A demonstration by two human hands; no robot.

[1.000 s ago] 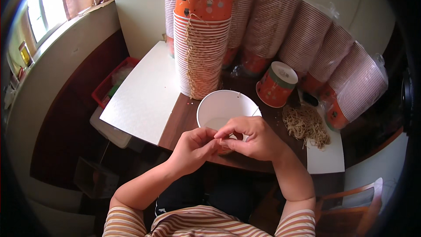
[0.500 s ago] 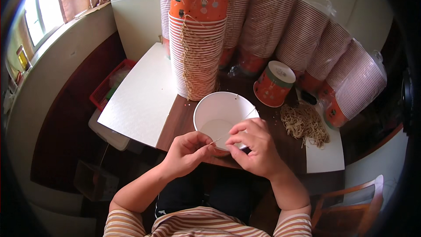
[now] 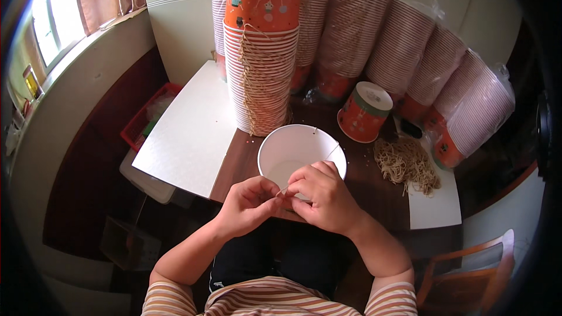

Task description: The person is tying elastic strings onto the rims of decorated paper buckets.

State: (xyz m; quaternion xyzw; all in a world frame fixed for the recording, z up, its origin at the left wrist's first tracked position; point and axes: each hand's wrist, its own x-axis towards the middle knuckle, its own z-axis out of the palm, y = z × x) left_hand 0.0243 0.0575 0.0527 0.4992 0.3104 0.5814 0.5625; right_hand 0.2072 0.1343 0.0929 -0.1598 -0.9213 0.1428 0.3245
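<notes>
A paper bucket (image 3: pixel 263 155), white inside, stands at the near edge of the table in front of me. A thin pale string (image 3: pixel 333 150) shows against its inner wall near the right rim, and a small hole sits at the far rim. Over the near rim, my left hand (image 3: pixel 247 203) pinches a short piece of the string between thumb and forefinger. My right hand (image 3: pixel 328 199) meets it there, fingertips closed at the same bit of string. The fingers partly hide the string's end and the bucket's near side.
Behind the bucket rises a tall stack of paper buckets (image 3: pixel 263 76) with strings hanging down its front. An upturned orange bucket (image 3: pixel 366 114) and a heap of loose strings (image 3: pixel 404 164) lie right. Plastic-wrapped bucket stacks (image 3: pixel 401 44) line the back. A red basket (image 3: pixel 137 131) is left.
My right hand has moved left and slightly down, bringing its fingertips against those of my left hand at the string. The left hand has barely moved.
</notes>
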